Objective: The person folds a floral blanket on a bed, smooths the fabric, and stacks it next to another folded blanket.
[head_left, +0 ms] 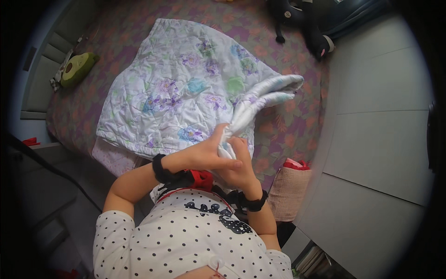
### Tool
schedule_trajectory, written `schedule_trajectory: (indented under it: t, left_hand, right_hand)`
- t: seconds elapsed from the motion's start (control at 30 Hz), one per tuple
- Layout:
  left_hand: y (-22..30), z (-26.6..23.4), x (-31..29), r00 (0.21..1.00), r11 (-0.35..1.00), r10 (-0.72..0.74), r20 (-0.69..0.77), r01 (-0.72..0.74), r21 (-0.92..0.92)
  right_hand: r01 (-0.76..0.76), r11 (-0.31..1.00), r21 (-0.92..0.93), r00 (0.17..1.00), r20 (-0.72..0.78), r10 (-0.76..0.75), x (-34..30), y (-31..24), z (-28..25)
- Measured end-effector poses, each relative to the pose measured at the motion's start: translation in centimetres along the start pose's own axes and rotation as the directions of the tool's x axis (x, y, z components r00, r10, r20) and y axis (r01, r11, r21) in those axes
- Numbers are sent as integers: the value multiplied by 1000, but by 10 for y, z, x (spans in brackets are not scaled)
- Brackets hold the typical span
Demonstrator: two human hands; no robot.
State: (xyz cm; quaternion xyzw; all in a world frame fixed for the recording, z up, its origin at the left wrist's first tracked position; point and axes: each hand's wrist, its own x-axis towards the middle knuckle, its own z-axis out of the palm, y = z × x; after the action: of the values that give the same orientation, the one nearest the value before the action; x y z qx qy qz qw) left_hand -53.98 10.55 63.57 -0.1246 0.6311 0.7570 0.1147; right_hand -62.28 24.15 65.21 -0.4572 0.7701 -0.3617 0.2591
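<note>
A white quilted bedspread (158, 79) with purple, blue and green flowers lies spread out, its right part gathered into a narrow folded roll (260, 100). The near end of that roll is in both hands, in front of my body. My left hand (211, 151) is closed around it, with the thumb stretched across toward the right. Close against it, my right hand (239, 160) is bent around the same bunched fabric, some of its fingers hidden. Black bands circle both wrists.
Beneath the quilt is a bed with a floral sheet (125, 51). A pale pink cloth (111, 156) shows under its near left edge. An avocado plush (78, 69) lies at left, a dark plush toy (297, 18) at far right. A pinkish folded cloth (290, 190) sits by the grey cabinet (371, 135).
</note>
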Motion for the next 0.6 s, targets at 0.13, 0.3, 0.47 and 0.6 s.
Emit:
schedule_trajectory:
  t: [0.13,0.3,0.47,0.6]
  left_hand:
    - [-4,-11,-13,991,1000,25,-129,-26,-10]
    - [-34,-6,-25,972,926,90,-219,0,378]
    - [-37,-28,-37,994,943,-7,-108,42,331]
    - [-19,-60,-66,929,919,118,-350,32,394]
  right_hand:
    - [-64,930,363,986,165,3,1,1,7]
    - [-59,909,412,910,396,-120,-6,8,25]
    - [-277,778,565,870,490,-46,-13,16,13]
    - [-236,775,586,969,84,232,0,42,-20]
